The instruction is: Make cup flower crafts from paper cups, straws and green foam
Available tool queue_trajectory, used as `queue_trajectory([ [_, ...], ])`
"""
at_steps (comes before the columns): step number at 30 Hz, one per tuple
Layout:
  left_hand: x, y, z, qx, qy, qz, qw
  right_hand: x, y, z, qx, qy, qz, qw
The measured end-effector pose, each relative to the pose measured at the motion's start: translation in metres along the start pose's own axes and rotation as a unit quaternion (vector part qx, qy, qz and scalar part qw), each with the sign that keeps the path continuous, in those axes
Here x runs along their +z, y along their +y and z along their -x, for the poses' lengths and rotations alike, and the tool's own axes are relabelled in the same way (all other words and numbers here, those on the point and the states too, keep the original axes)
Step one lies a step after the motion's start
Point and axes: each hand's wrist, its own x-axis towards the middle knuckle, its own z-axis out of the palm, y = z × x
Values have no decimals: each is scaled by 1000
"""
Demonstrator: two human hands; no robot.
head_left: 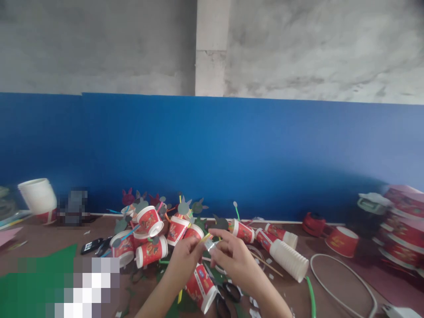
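Note:
My left hand (pixel 187 255) is closed in a pinch, and the yellow straw (pixel 206 236) sticks out at its fingertips. Close against it, my right hand (pixel 231 255) is closed on a small shiny, silvery-white piece (pixel 209 244), perhaps tape or film. Both sets of fingertips nearly meet; exactly where the straw and the piece touch is hidden. Beneath the hands a red paper cup (pixel 200 287) lies tilted on its side. Black-handled scissors (pixel 232 291) rest beside that cup, among green paper scraps.
Several red cups (pixel 151 251) with straws and paper animal shapes are heaped to the left. A nested stack of cups (pixel 289 259) lies right, near a white cable (pixel 344 260) and green straw (pixel 310 296). Red tubs (pixel 402 229) stand far right; a blue partition (pixel 232 154) closes the back.

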Motion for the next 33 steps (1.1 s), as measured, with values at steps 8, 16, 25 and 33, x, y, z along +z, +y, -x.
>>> queue_trajectory([
  [8, -5, -1, -3, 0, -1, 32, 999, -1, -7, 1, 17, -2, -7, 1000],
  [16, -3, -2, -1, -9, -12, 70, 997, -2, 3, -2, 17, 6, 5, 1000],
  [25, -5, 0, 0, -49, -23, 115, 992, -4, 7, -3, 18, 16, 49, 999],
  [33, -4, 8, 3, -30, -20, 99, 994, -5, 6, -2, 21, -1, 75, 997],
])
